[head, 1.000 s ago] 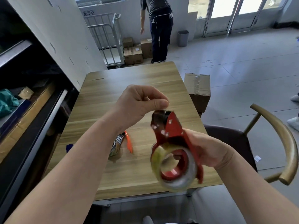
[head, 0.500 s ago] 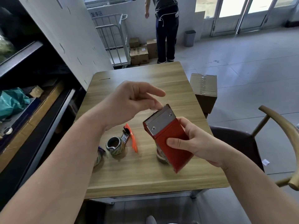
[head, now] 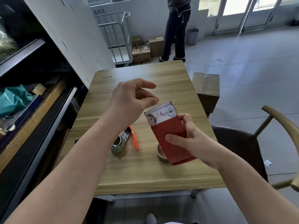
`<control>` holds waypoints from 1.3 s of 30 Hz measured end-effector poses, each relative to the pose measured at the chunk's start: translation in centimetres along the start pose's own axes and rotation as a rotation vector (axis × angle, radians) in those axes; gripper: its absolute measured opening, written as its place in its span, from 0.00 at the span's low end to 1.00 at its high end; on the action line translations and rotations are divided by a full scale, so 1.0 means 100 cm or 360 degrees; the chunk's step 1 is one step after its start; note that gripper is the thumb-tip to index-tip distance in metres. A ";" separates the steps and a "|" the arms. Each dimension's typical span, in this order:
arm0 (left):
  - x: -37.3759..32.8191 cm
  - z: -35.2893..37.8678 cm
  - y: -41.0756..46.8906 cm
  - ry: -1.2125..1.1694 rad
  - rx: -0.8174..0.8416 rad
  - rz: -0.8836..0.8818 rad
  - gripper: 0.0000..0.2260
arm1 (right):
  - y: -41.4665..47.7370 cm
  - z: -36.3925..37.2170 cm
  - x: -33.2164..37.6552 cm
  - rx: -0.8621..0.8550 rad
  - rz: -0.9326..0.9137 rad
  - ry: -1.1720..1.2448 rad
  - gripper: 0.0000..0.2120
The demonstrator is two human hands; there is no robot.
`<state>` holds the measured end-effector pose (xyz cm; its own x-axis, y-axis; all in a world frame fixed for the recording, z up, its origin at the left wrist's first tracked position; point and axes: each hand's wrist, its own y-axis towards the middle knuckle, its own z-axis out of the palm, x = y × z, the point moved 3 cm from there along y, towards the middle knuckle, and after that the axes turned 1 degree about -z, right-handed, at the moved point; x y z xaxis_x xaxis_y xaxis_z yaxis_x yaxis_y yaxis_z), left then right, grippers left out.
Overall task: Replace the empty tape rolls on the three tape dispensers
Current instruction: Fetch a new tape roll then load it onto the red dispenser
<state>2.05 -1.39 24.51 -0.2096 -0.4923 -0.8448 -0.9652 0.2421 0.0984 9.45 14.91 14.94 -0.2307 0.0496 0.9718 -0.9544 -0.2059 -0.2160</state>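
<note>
Red dispenser [head: 165, 128] — in right hand [head: 195, 140]

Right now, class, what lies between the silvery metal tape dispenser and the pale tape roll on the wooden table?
A slim orange plastic piece, seen in the head view, close beside the silvery metal tape dispenser.

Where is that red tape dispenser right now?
In the head view, the red tape dispenser is held above the wooden table by the right hand, right of centre, its toothed blade end just below the left hand.
</note>
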 end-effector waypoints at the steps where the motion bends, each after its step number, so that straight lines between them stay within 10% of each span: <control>1: 0.001 -0.001 0.001 -0.0024 -0.0057 0.0001 0.15 | -0.001 0.001 0.000 0.0032 -0.0004 -0.0020 0.22; 39: -0.018 -0.003 -0.004 0.0224 -0.0205 0.0180 0.13 | -0.007 -0.018 -0.018 -0.0030 0.0146 0.0084 0.23</control>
<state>2.78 -0.88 26.15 -0.3286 -0.5821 -0.7437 -0.9444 0.1979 0.2624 10.23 16.74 13.19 -0.3267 0.0830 0.9415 -0.9320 -0.1938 -0.3063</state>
